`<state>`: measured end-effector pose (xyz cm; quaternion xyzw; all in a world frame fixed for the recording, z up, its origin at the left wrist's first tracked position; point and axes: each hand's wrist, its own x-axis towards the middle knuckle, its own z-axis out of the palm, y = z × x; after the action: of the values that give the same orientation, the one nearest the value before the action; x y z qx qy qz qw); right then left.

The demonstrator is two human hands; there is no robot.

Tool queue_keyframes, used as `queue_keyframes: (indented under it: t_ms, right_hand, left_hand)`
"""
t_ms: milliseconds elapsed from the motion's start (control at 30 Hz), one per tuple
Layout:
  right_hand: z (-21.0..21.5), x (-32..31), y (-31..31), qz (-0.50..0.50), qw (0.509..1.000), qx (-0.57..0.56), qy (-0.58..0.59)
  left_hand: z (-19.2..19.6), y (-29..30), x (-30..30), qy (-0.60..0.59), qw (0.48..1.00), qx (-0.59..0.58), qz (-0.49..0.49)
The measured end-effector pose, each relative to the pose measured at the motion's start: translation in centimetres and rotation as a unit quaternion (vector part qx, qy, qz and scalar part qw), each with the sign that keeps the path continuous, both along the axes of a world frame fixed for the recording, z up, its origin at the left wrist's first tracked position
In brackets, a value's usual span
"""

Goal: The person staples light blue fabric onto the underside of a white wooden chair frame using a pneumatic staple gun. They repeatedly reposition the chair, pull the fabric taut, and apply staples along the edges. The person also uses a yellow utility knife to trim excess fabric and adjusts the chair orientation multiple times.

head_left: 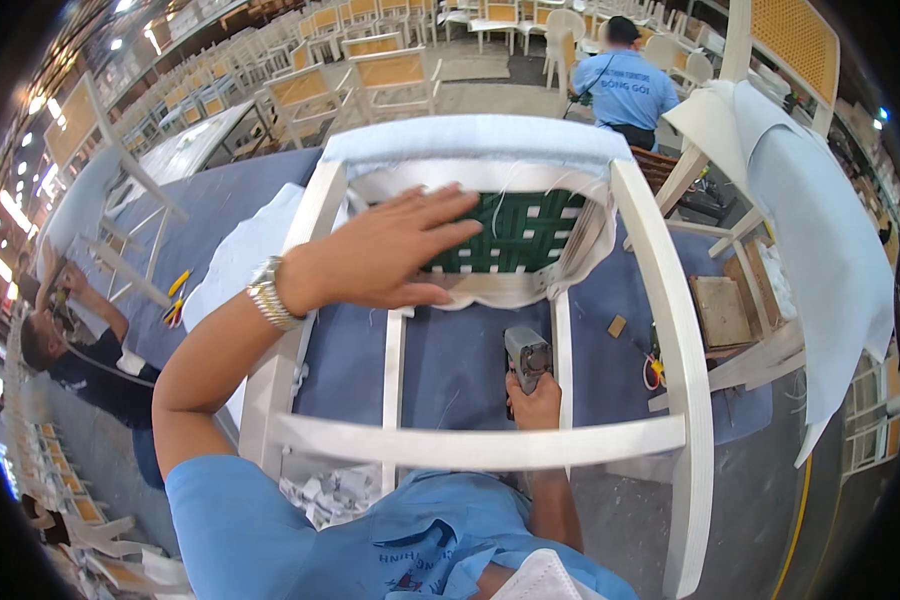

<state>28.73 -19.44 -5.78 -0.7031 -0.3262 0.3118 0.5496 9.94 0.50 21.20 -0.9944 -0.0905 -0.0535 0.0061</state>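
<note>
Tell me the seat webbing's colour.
The seat webbing is dark green, best seen in the head view.

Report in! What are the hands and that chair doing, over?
Left hand spread, partly hiding green webbing; contact unclear. Right hand gripping grey tool. White chair, underside showing. Its crossbar passes in front of right forearm.

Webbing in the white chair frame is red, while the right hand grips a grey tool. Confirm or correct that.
The colour is wrong: the head view shows green webbing in the white chair frame. The right hand does grip a grey tool.
</note>
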Motion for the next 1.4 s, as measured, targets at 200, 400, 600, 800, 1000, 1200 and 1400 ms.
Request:
queue_keyframes:
  t_ms: [200, 400, 600, 800, 1000, 1200, 1400]
  right_hand:
    - [-10.0, 0.7, -6.1, 0.106, 0.964, 0.064, -0.235]
    - [-8.5, -1.4, -9.3, 0.116, 0.982, -0.071, -0.128]
    - [-10.2, -3.9, -12.8, 0.114, 0.975, -0.108, -0.159]
    - [-10.5, -8.3, -18.8, 0.11, 0.949, -0.155, -0.252]
    - [-6.8, -15.5, -23.9, 0.056, 0.949, -0.261, -0.17]
    - [-11.5, -16.0, -29.0, -0.01, 0.968, -0.22, -0.119]
    - [-10.8, -16.2, -31.3, -0.073, 0.968, -0.219, -0.098]
  left_hand:
    - [0.3, -6.4, -9.7, -0.112, 0.975, -0.046, 0.186]
    - [-6.1, -11.4, -17.9, -0.384, 0.774, -0.396, 0.311]
    - [-16.5, -13.9, -17.6, -0.492, 0.531, -0.681, 0.112]
    - [-20.3, -15.4, -17.3, -0.439, 0.552, -0.708, -0.034]
    - [-19.6, -18.3, -16.2, -0.559, 0.601, -0.561, 0.108]
    - [-16.4, -22.6, -15.6, -0.545, 0.526, -0.648, 0.083]
    - [-15.2, -25.1, -14.1, -0.524, 0.536, -0.658, 0.063]
